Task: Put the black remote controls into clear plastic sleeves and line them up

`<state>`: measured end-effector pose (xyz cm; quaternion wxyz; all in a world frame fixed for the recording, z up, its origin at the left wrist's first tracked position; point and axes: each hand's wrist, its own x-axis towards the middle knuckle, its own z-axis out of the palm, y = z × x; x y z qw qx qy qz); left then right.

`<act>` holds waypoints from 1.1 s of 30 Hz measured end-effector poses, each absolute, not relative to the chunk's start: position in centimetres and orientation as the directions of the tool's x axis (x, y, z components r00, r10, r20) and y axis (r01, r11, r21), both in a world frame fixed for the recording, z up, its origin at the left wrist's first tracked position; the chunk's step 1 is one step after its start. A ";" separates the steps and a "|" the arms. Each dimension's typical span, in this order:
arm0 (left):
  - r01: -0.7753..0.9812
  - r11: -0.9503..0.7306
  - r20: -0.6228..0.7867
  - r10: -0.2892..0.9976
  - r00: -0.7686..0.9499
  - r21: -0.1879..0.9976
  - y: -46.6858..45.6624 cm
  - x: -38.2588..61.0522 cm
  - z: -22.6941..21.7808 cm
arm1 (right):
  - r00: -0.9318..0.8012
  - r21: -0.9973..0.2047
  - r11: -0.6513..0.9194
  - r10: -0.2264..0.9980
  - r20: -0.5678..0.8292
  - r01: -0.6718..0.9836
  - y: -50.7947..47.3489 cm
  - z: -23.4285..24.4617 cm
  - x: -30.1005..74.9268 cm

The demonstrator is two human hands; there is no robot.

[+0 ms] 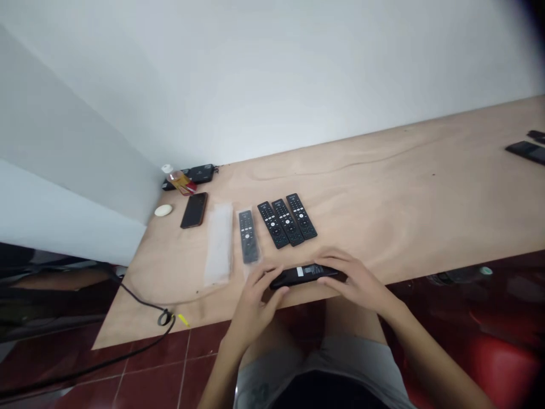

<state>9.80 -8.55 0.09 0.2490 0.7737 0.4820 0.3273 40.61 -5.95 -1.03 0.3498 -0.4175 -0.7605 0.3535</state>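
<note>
Both my hands hold one black remote (303, 275), back side up with a white label, just above the near edge of the wooden table (404, 187). My left hand (255, 298) grips its left end with curled fingers. My right hand (355, 278) covers its right end, fingers bent over it. Beyond it three black remotes (287, 221) lie side by side, buttons up. To their left a single remote in a clear sleeve (248, 236) lies beside an empty clear plastic sleeve (218, 243).
A dark phone (195, 209), a white oval object (163, 211), a small bottle (176, 178) and a black box (200, 172) sit at the table's far left corner. A black cable (140, 304) crosses the left edge. More dark devices (528, 150) lie at far right.
</note>
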 end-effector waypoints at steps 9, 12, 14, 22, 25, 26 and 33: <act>0.928 -0.298 0.557 0.821 0.128 0.225 -8.1 -1.9 0.6 | -0.310 -0.803 0.370 0.919 0.243 0.467 -5.5 -0.8 39.5; 0.905 -0.298 0.552 0.829 0.088 0.303 -8.4 -0.9 1.0 | -0.314 -0.733 0.417 0.906 0.285 0.538 -5.5 -1.3 39.3; 0.860 -0.304 0.494 0.867 0.071 0.410 -8.7 1.6 1.2 | -0.357 -0.690 0.454 0.887 0.292 0.564 -5.5 -1.3 39.3; 0.692 -0.293 0.374 0.927 0.036 0.660 -8.5 11.9 0.2 | -0.445 -0.809 0.422 0.866 0.226 0.409 -6.8 0.1 42.4; 0.638 -0.294 0.351 0.935 0.039 0.711 -8.5 13.7 -0.2 | -0.423 -0.830 0.381 0.884 0.198 0.407 -7.6 -0.1 43.3; 0.627 -0.300 0.350 0.936 0.045 0.719 -8.5 14.1 -0.2 | -0.419 -0.830 0.378 0.887 0.197 0.410 -7.8 -0.2 43.4; 0.715 -0.430 0.340 0.898 0.278 0.551 -8.5 12.9 0.7 | -0.413 -0.839 0.366 0.891 0.190 0.402 -7.2 -0.2 43.5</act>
